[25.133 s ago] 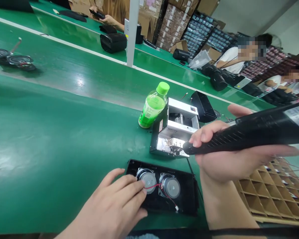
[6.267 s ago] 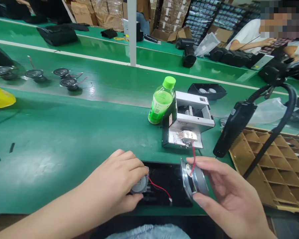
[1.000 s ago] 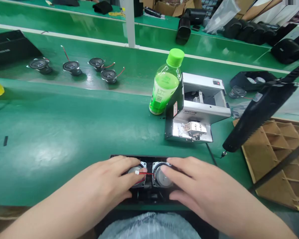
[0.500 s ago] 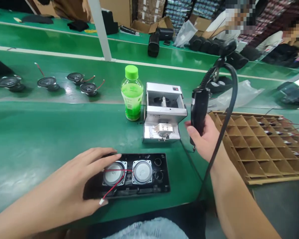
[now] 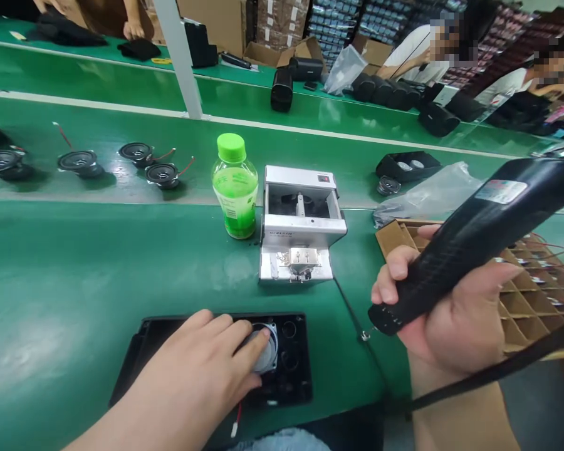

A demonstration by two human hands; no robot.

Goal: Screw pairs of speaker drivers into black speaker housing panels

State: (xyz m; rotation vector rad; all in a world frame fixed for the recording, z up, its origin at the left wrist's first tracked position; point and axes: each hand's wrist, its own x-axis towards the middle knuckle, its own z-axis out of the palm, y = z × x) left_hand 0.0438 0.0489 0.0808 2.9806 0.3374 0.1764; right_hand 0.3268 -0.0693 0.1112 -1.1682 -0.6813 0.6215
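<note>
A black electric screwdriver is gripped in my right hand, its metal tip pointing down and left above the green bench. My left hand lies over a black speaker housing, fingers stretched across a round silver speaker inside it, thumb apart near its lower edge. The second speaker, seen earlier, is covered by this hand. A red wire with a white connector hangs over the housing's front edge. Beyond the housing stands a silver screw feeder with a red switch.
A green-capped bottle stands left of the feeder. Several loose speakers sit at the back left. A divided cardboard box is at right, behind a plastic bag. A black cable crosses my right forearm. Co-workers are across the bench.
My right hand has brought the screwdriver down and towards me, tilting it from upright to slanted. My left hand has slid right from the housing's left end onto the speakers.
</note>
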